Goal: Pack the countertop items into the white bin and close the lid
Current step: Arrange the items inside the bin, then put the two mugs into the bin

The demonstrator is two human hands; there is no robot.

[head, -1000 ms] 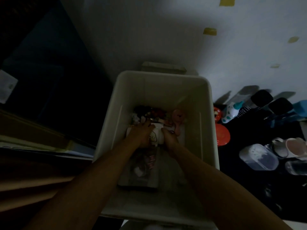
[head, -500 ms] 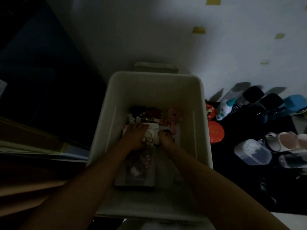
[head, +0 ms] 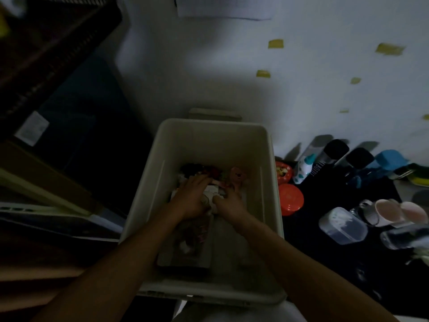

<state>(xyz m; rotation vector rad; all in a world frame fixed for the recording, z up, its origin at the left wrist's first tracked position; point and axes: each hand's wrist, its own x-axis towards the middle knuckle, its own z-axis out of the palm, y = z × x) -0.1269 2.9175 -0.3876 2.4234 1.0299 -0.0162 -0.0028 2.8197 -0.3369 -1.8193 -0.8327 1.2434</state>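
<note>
1. Hands are both sunk deep in the white bin (head: 209, 126), which stands open just left of the dark table (head: 325, 263); no lid is seen on it.
2. The left hand (head: 193, 196) is laid with fingers spread flat over a white packet (head: 212, 192), pressing it down; the right hand (head: 229, 202) is curled round the packet's right edge and grips it; finer detail is lost in the dim light.
3. The packet is held low in the far half of the bin; a pink bear toy (head: 236, 175) is seen just beyond the right hand, dark items (head: 197, 169) are heaped by the far wall, and a flat clear pack (head: 190, 240) lies on the near side.
4. Packing is judged only partly done; an orange-lidded tub (head: 290, 198), a spotted white bottle (head: 304, 168), a clear container (head: 341, 225) and mugs (head: 383, 212) are left on the table at the right.
5. The packet could be crushed or creased if it is pressed harder, since it is laid over uneven things.
6. The bear toy could be pinned and bent if the packet is pushed farther.
7. Room for the bulkier table items could be lost if the floor is filled loosely; the lid might then be kept from seating.
8. Items could be knocked over when reached for, since little can be made out in the poor light.
</note>
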